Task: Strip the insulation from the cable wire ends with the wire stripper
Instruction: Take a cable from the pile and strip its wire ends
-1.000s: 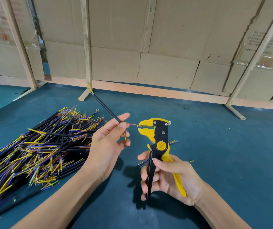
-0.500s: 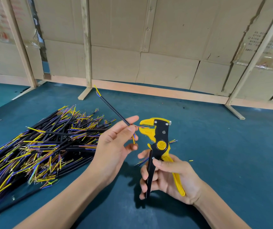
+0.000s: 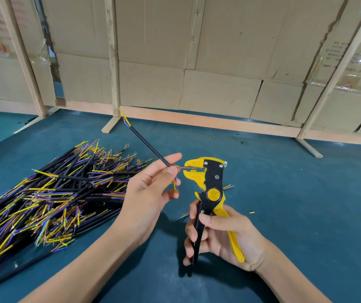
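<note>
At the centre of the frame, above a dark teal table (image 3: 295, 193), the left hand (image 3: 146, 197) pinches a black cable (image 3: 146, 145) between thumb and forefinger, its other fingers loosely spread. The cable slants up and away to the upper left, ending in short yellow and blue wire tips near the foot of a wooden post (image 3: 112, 62). At the pinched end, a thin reddish wire (image 3: 182, 167) runs right into the mouth of a yellow-and-black wire stripper (image 3: 208, 184), while a yellow and a blue wire hang down just below the thumb.

Lower right of centre, the right hand (image 3: 221, 237) grips the stripper's two handles, fingers curled round the black one, the yellow one lying against the palm. The tool stands roughly upright, head uppermost, jaws facing left toward the cable end. Whether the jaws are clamped on the reddish wire cannot be told.

Across the left of the frame, a large pile of cables (image 3: 44, 197) lies on the table, black sheaths with yellow, blue and purple wire ends fanned out, many showing bare copper strands. A few small offcuts (image 3: 251, 212) lie on the table to the right of the stripper. Along the top, cardboard panels (image 3: 218, 51) stand behind the wooden frame.
</note>
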Available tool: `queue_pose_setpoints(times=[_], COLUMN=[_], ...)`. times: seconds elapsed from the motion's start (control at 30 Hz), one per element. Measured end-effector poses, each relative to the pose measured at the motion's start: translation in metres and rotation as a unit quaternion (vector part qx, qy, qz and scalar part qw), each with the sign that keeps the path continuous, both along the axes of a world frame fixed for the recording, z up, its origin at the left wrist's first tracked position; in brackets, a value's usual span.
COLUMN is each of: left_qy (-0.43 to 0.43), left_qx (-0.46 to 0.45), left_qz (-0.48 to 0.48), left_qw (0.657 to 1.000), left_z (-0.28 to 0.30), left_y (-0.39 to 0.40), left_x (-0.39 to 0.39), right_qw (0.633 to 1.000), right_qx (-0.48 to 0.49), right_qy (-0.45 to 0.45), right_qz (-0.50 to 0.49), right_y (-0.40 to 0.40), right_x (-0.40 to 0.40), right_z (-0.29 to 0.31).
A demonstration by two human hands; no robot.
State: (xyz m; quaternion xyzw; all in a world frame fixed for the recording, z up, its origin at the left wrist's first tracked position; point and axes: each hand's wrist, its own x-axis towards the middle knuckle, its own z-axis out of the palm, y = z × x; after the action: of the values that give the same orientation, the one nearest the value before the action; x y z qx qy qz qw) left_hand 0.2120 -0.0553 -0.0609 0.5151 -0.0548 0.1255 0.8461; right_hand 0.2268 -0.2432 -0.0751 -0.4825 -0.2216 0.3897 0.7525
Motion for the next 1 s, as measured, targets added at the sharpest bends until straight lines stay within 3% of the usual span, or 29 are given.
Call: queue_pose_setpoints(times=[1.0], left_qy=[-0.011], left_qx=[0.007], left_qz=[-0.027], left_qw=[1.000], left_z=[-0.0018], left_y=[-0.0029], left_x=[-0.0030], right_qw=[0.999], right_qx=[0.004], right_qy=[-0.043], right_qz=[-0.002], right_y=[-0.0013], right_x=[0.0003], right_z=[-0.0062])
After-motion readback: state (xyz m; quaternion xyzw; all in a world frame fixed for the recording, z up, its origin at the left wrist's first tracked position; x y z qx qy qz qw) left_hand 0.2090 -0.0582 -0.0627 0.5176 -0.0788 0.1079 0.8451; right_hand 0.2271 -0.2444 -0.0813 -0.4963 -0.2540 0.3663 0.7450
